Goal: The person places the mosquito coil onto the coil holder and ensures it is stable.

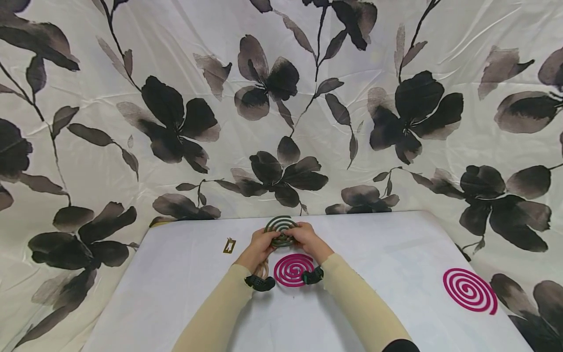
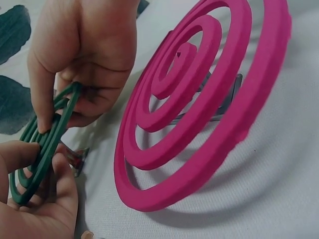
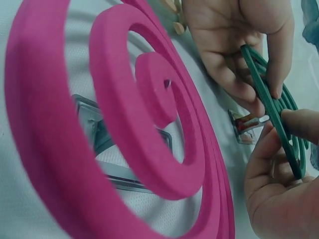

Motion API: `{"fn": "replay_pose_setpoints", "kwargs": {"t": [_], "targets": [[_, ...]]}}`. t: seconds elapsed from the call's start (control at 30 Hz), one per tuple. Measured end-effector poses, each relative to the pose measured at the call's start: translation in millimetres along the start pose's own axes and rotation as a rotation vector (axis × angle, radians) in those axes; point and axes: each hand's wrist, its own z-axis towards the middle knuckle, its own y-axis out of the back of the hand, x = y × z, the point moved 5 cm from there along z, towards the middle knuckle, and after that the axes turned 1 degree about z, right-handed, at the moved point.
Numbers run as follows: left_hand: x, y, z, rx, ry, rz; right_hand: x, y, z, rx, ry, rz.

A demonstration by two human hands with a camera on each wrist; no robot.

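Both hands hold a green mosquito coil (image 1: 281,218) at the far middle of the table. My left hand (image 1: 260,245) pinches its left side between thumb and fingers, and my right hand (image 1: 309,240) grips the right side. The right wrist view shows the coil (image 3: 273,109) tilted, with a small metal stand (image 3: 243,128) just beneath; whether they touch I cannot tell. Closer to me, a pink coil (image 2: 144,200) sits raised on another metal stand (image 3: 94,134). Part of a tan coil (image 1: 265,270) shows beside the left wrist, mostly hidden.
A second pink coil (image 1: 457,302) lies near the right edge of the white table (image 1: 396,274). Left of the hands is a flat brass-coloured stand (image 1: 226,250). Behind the table hangs a floral cloth (image 1: 272,127).
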Motion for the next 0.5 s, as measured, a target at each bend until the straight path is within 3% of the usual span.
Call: {"fn": "replay_pose_setpoints", "kwargs": {"t": [0.5], "targets": [[1.6,0.6,-1.5,-0.010,-0.035,-0.003,0.2,-2.5,-3.3,-0.001,-0.009,0.026]]}}
